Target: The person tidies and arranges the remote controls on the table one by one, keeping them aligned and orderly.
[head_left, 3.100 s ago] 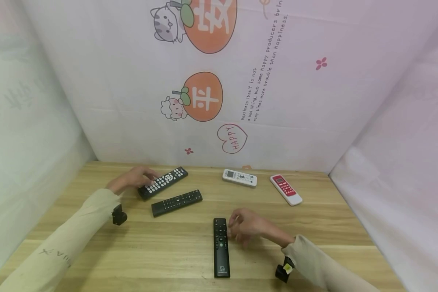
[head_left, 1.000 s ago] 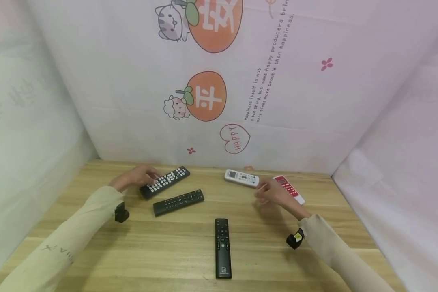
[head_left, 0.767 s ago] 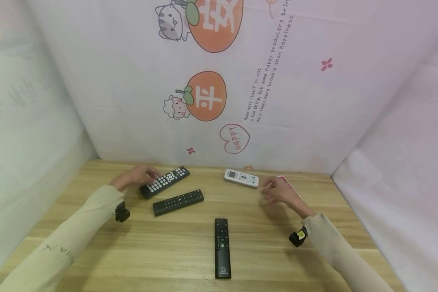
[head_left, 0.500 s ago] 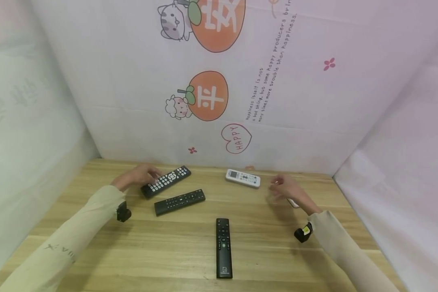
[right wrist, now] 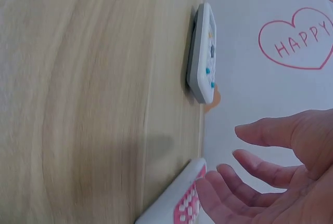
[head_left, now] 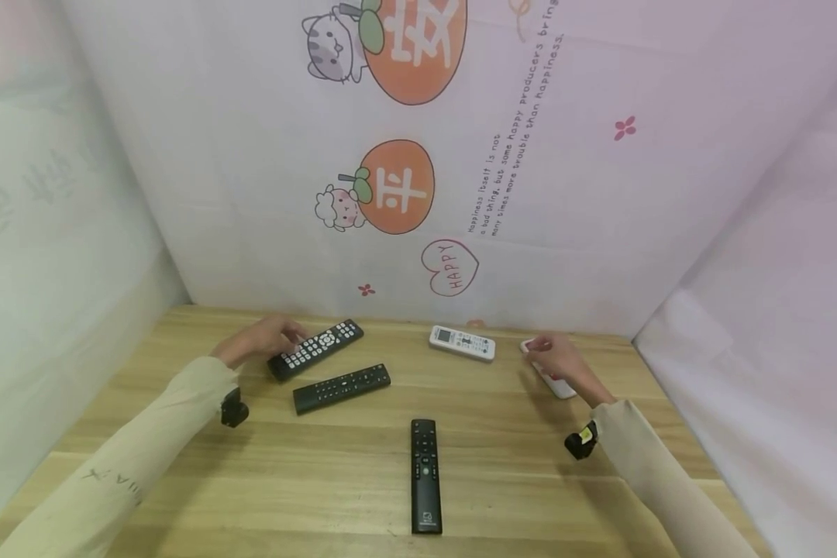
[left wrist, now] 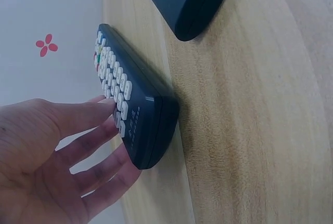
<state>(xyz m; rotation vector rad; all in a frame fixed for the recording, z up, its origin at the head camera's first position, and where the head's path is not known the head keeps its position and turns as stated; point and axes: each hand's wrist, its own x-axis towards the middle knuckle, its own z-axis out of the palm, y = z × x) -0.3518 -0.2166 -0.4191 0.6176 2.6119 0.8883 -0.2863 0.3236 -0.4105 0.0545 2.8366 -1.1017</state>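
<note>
My left hand [head_left: 268,337] grips a black remote control with white buttons [head_left: 321,345] at the back left. In the left wrist view, the thumb [left wrist: 86,116] lies on its button edge and the fingers reach to its far side. My right hand [head_left: 558,360] is over a white and red remote control [head_left: 558,386] at the back right, partly covering it. Loosely bent fingers of that hand are close to the remote's red keypad [right wrist: 188,203] in the right wrist view, with nothing between thumb and fingers. Whether they touch it I cannot tell.
A white remote control [head_left: 462,343] lies at the back middle. One black remote [head_left: 342,389] lies in front of the left hand's one; another black remote [head_left: 426,477] points forward at the front middle. White printed cloth [head_left: 272,194] walls the wooden table [head_left: 307,480] behind and at both sides.
My right hand has moved from beside the front black remote, back and right past the white remote, to the white and red one, which lies slightly further left. My left hand keeps its hold.
</note>
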